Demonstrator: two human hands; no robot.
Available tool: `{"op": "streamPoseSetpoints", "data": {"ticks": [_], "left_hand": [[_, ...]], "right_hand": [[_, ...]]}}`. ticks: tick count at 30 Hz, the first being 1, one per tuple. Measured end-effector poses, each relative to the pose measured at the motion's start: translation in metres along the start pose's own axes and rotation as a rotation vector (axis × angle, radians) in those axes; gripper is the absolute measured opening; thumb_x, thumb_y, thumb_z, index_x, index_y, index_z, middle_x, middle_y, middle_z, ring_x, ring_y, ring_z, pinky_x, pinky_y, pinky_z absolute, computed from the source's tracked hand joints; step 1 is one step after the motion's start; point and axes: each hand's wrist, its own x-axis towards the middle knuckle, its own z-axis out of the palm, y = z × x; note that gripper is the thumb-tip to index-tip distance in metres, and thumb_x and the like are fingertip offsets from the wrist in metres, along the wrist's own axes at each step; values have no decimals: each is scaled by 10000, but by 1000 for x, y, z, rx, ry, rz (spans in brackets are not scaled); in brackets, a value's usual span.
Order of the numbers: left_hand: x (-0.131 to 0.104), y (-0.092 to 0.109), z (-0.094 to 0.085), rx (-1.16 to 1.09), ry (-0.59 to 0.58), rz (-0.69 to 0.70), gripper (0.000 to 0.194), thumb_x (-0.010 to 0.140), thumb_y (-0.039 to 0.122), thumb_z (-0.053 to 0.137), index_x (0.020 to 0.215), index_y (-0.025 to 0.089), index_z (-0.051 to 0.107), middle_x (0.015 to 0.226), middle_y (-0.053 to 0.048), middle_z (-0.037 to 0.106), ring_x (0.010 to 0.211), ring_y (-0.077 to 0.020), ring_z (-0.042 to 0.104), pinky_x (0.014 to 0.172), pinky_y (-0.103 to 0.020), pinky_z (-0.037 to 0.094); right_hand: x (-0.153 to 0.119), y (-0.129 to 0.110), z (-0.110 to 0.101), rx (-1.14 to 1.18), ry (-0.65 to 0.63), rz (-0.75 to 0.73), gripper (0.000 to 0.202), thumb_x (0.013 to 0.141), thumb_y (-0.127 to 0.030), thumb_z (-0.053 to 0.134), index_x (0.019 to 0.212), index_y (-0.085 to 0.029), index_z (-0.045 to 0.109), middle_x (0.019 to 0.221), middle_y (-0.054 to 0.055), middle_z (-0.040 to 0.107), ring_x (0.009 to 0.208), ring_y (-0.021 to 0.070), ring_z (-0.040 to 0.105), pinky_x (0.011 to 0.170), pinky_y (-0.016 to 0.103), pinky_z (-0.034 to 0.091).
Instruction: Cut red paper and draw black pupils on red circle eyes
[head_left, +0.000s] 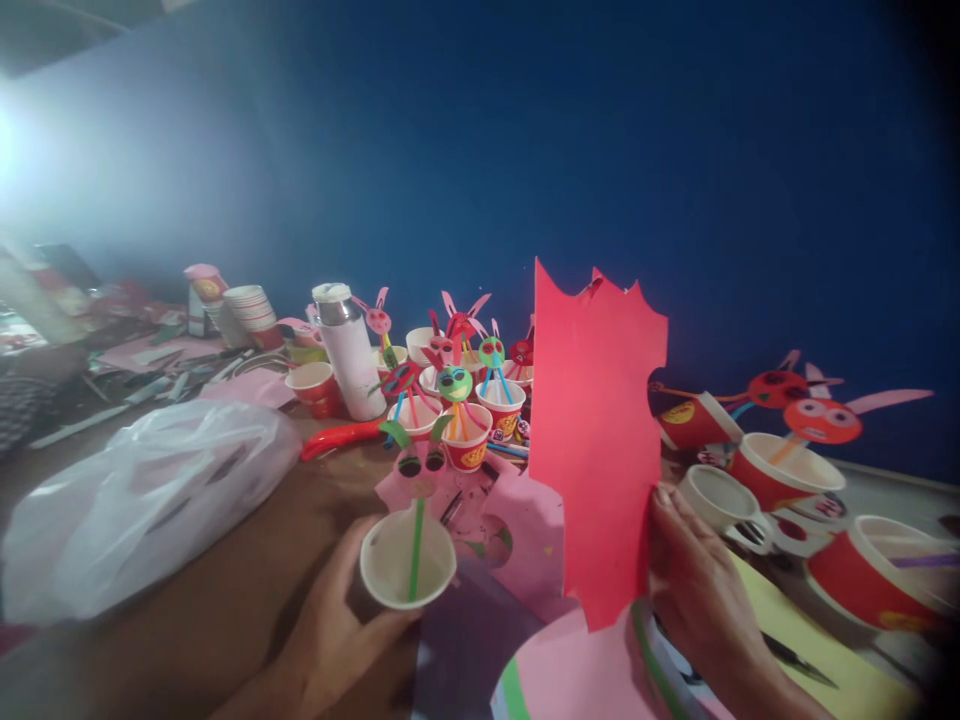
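My left hand [334, 610] is wrapped round a paper cup [382, 570], its open mouth tilted toward me. Inside the cup stands a green straw [415, 555], and a pink paper face [418, 470] with dark eyes and green ears shows above the rim. My right hand [701, 585] grips the lower right edge of a red paper sheet [592, 430], held upright with jagged and curved cut-outs along its edges. Below the sheet lies pink paper [577, 665] beside a rounded green-and-white edge, which I cannot make out.
Several cups with paper animal faces, one green face [455, 384] among them, stand behind my hands. A white thermos [349, 355], red-handled tool [341, 438] and plastic bag [150, 500] are leftward. At right are a white mug [716, 495], yellow paper [810, 620] and a black pen [799, 660].
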Motion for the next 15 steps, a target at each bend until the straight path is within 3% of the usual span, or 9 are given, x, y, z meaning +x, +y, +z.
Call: {"op": "streamPoseSetpoints", "data": {"ticks": [3,6,15], "left_hand": [[18,2,-3,38,-102,-13,587,663,414,681,1183,282,443,1190,-69,594,1100,-294,567,882,-396,505],[36,0,-6,25,-104,-27,653,663,453,673,1210,195,425,1184,-120,590,1083,-293,574,905,-410,478],[46,-3,0,-116,-109,-57,643,667,417,691,1201,190,414,1195,-118,587,1082,-266,580,890,-370,482]], "right_hand": [[-1,-1,0,-20,-6,-12,209,737,-331,704,932,-278,651,882,-29,694,681,141,649,545,198,546],[-1,0,-1,-75,25,-51,192,750,-326,692,932,-289,644,882,-29,700,660,147,646,501,207,530],[2,2,-4,-100,31,-78,181,734,-337,706,902,-292,654,777,-30,683,579,139,599,478,211,503]]}}
